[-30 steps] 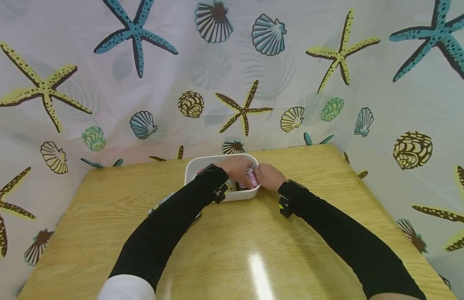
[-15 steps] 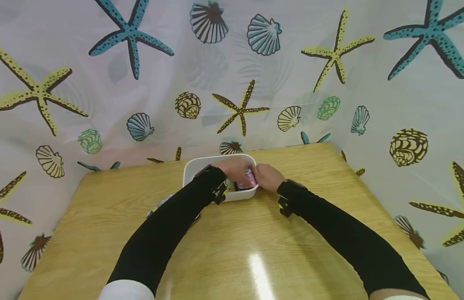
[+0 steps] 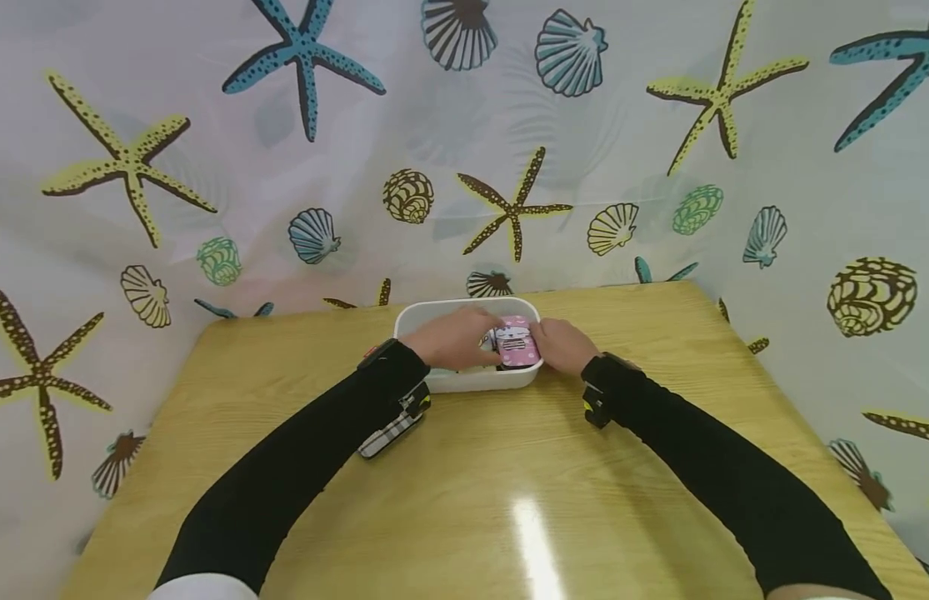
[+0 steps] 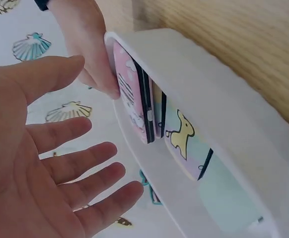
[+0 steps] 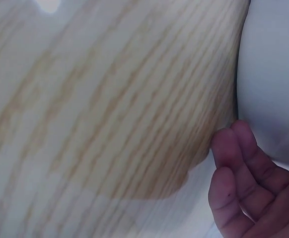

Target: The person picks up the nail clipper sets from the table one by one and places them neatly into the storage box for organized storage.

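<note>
A white plastic bin (image 3: 475, 382) sits toward the back of the table. Inside, at its right end, a flat pink case (image 3: 518, 343) with a cartoon face and black edges stands against the wall. Beside it in the left wrist view are a pastel case with a yellow dog print (image 4: 184, 136) and a pale mint surface (image 4: 229, 198). My left hand (image 3: 455, 340) is over the bin, its fingers spread and apart from the pink case in the left wrist view. My right hand (image 3: 563, 346) holds the bin's right rim, with curled fingers (image 5: 229, 148) against the outer wall.
A plaid-edged case (image 3: 392, 435) lies on the wooden table (image 3: 464, 517), partly under my left forearm. A cloth (image 3: 344, 158) printed with starfish and shells hangs behind the table and along its sides.
My left hand has let go of the pink case and drawn back leftward, leaving the case standing in the bin. The right hand stays at the rim. The head view has shifted slightly.
</note>
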`<state>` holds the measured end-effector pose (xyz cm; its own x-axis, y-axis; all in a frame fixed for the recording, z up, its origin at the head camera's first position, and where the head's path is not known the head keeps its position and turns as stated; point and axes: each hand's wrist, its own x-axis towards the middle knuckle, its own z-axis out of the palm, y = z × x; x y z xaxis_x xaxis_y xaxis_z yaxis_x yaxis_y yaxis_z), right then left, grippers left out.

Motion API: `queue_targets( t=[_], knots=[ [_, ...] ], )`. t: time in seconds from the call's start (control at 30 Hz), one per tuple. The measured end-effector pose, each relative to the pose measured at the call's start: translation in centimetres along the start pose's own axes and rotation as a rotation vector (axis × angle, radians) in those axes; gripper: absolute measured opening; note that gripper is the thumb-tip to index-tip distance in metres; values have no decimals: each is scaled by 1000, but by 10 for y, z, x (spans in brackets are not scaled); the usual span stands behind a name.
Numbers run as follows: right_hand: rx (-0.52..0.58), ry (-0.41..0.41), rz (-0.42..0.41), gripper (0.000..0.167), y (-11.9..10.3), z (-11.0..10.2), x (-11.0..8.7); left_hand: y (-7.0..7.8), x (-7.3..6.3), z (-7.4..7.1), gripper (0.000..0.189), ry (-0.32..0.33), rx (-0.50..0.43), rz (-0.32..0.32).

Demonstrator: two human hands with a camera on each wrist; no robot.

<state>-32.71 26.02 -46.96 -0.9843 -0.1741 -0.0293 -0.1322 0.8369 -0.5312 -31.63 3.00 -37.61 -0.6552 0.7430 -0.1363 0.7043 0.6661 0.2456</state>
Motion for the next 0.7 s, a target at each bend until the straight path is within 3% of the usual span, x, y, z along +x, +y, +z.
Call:
queue_targets(
  t=[0.1,0.23,0.33,0.43,0.57,0.7],
  knots=[
    [9,-12,17,49,4,-3,-2,5,-21,-1,61,23,50,1],
    [4,-12,21,48,4,-3,-3,5,-60,0,58,51,76,-8],
    [1,-5,29,47,3,-3,-3,1,-87,6,51,65,68,-2],
    [0,4,31,47,2,-3,-2,-9,-106,15,44,64,66,-22],
    [-1,3,32,48,3,-3,0,-26,-122,28,41,7,83,-65],
    [-2,5,33,48,3,2,3,-41,-135,41,67,-104,130,-121]
  ],
)
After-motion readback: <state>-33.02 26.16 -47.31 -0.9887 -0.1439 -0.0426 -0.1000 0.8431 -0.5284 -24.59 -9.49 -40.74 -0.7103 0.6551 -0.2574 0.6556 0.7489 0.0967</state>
